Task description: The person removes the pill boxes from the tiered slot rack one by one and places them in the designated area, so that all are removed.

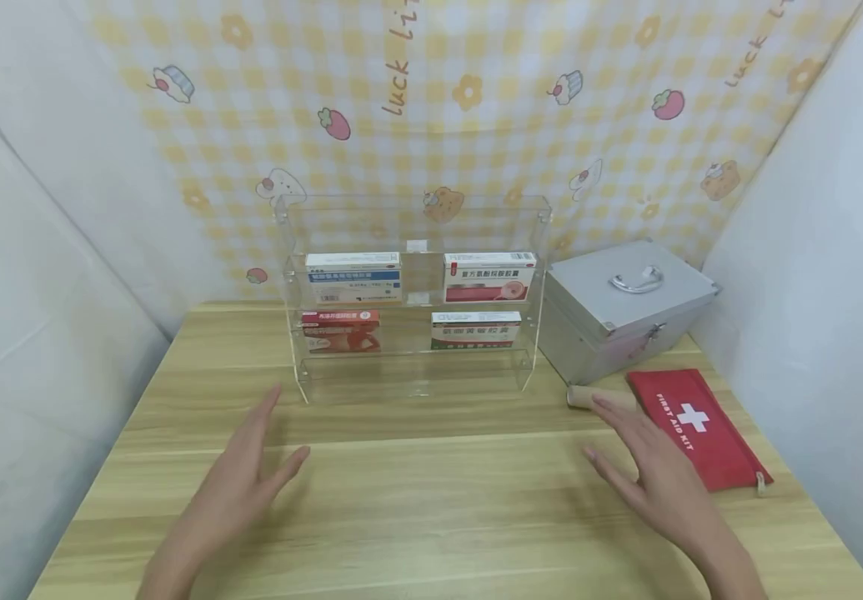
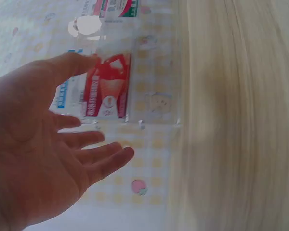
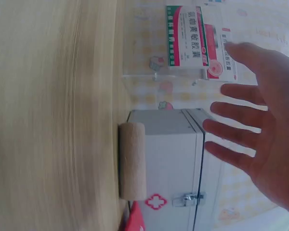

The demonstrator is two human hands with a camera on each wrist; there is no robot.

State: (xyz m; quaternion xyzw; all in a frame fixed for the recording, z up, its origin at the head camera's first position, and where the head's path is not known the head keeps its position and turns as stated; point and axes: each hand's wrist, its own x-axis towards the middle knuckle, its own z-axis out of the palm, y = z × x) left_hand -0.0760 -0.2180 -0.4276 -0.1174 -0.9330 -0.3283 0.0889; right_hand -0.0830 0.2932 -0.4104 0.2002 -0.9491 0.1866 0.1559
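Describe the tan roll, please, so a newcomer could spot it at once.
Find the silver case right of the clear rack. In front of it, left of the red pouch, lies the tan roll: a cylinder, unlike its boxy and flat neighbours.

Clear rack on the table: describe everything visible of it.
The rack looks like clear acrylic: two side panels joined by tiered shelves. It stands upright on the wood-look table, before the yellow-checked cloth and left of the silver first-aid case; whether it touches the case is unclear. One tier holds a blue-striped medicine box and a pink-striped medicine box; the tier below, a red medicine box and a green-edged medicine box. Neither the left hand nor right hand appears to touch it.
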